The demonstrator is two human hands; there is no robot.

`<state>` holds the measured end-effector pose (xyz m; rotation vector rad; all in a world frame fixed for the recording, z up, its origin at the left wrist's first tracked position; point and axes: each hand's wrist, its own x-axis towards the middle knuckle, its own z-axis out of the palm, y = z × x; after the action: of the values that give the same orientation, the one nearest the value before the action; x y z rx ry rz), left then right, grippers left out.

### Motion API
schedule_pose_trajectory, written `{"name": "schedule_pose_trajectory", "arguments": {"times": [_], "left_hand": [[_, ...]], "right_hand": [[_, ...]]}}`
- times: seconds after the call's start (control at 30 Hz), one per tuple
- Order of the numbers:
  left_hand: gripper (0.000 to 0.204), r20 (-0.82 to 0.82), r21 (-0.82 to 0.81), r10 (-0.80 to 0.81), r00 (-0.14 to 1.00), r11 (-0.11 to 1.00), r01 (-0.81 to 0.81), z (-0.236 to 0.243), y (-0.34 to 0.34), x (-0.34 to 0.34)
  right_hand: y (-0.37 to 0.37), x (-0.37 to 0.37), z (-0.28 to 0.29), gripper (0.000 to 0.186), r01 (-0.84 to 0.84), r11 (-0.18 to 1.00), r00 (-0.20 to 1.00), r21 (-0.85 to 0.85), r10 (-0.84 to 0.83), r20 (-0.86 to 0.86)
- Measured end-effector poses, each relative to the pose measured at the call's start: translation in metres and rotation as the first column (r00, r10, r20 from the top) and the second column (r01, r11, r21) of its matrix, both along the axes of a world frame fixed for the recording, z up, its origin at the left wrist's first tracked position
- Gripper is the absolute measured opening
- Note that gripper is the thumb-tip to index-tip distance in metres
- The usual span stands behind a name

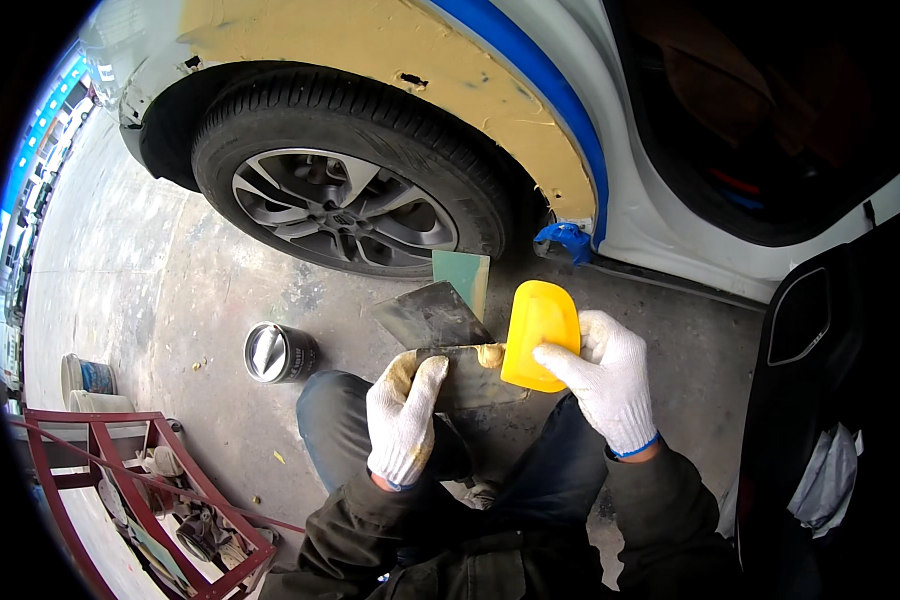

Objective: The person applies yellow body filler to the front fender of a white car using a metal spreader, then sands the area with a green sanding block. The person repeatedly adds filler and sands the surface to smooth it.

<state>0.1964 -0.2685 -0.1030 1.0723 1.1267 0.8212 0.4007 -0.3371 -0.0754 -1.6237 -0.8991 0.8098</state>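
Both my hands wear white knitted gloves. My left hand [406, 415] pinches a dark, flat mixing board [467, 382] at its left end, thumb on top. A dab of tan filler [490, 355] sits at the board's far edge, and the glove's fingers are smeared with the same colour. In my right hand [610, 385] is a yellow plastic spreader [540, 318], gripped with the thumb across its face. The spreader's lower left edge is over the board's right part, by the dab; whether they touch I cannot tell. Ahead, tan filler [470, 88] covers the car's wheel arch.
A wheel [345, 215] stands under the arch, which blue masking tape [570, 120] borders. A dark sheet [432, 315] and a green sheet [465, 278] lie near the tyre. Left are an open can [280, 352] and a red metal frame [135, 490]. An open car door [830, 370] is right.
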Motion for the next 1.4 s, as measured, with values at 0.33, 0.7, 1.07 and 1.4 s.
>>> {"name": "schedule_pose_trajectory", "arguments": {"times": [0.33,0.7,1.07,1.4], "left_hand": [[0.019,-0.12,0.095,-0.044,0.992,0.994,0.055,0.007,-0.005,0.001],[0.025,-0.011,0.067,0.246,0.969,0.967,-0.245,-0.012,0.009,-0.03],[0.022,-0.23,0.134,0.245,0.942,0.966,-0.219,-0.022,-0.003,-0.047],[0.016,-0.248,0.115,0.289,0.925,0.957,-0.268,-0.022,-0.003,-0.034]], "right_hand": [[0.002,-0.004,-0.01,0.03,0.071,0.996,0.97,-0.055,-0.056,0.235],[-0.013,0.128,0.001,0.03,0.141,0.98,0.986,0.141,-0.127,-0.104],[0.061,0.2,0.001,0.033,-0.345,0.932,0.85,-0.115,0.362,0.383],[0.085,0.212,-0.006,0.036,-0.392,0.896,0.758,-0.207,0.443,0.479]]}}
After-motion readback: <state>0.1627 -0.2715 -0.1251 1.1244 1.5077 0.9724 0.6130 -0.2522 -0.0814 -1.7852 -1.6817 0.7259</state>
